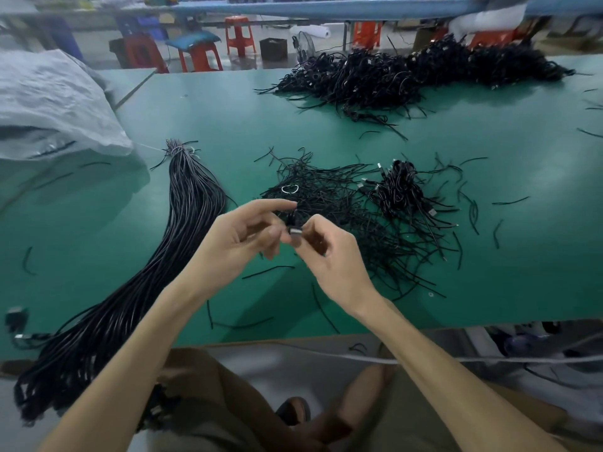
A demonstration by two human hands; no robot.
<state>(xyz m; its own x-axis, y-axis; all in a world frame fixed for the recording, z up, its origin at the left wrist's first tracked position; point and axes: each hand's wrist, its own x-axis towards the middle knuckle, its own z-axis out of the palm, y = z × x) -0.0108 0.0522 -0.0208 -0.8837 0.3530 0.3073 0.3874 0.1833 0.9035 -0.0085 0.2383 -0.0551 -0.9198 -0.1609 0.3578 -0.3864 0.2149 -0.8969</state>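
Note:
Both hands meet above the green table [228, 125]. My right hand [329, 259] pinches a small black cable with a silver plug end [295, 230] between thumb and fingers. My left hand [241, 239] holds the same cable from the other side, its index finger stretched out above it. Just behind the hands lies a loose heap of short black ties [329, 197], and a small pile of coiled cables [401, 190] sits to its right. How the cable runs inside the hands is hidden.
A long tied bundle of black cables [182, 223] runs from mid-table over the front-left edge. A large heap of coiled cables [408, 76] lies at the back right. A white sack [55, 102] stands at the left. Red stools [239, 34] stand beyond the table.

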